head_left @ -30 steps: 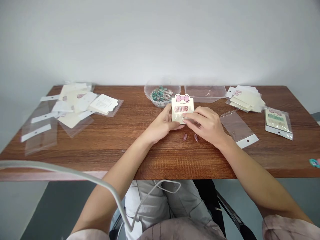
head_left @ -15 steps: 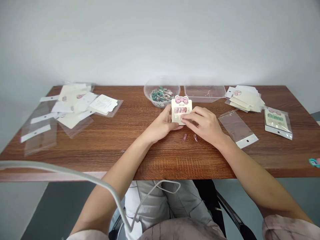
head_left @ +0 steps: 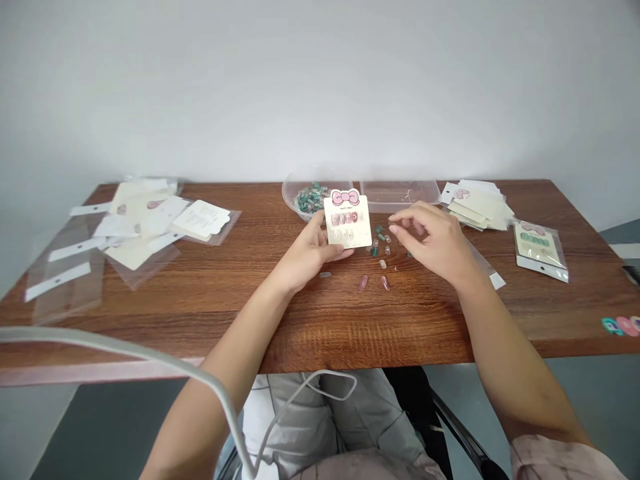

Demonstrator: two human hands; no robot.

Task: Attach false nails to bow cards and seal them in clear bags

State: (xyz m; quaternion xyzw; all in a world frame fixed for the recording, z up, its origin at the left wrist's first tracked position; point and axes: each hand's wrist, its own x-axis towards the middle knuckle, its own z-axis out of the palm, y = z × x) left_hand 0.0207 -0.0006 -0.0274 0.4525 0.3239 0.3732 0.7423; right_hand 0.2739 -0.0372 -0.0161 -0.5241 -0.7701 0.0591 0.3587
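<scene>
Left hand [head_left: 305, 257] gripped the bow-topped nail card [head_left: 347, 223] tilted up off the table [head_left: 240, 293] to face its holder, while the right hand [head_left: 435, 243] hovered over scattered press-on nails [head_left: 381, 252] beside it, fingertips perhaps pinching one.

- Head-worn view faces forward and down across the wooden table [head_left: 225, 293] to the white wall [head_left: 320, 80].
- Close: left hand [head_left: 313, 250] and right hand [head_left: 435, 243] sit mid-frame.

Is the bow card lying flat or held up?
Held up: the left hand grips the card at its lower left corner, its face toward the camera.
</scene>
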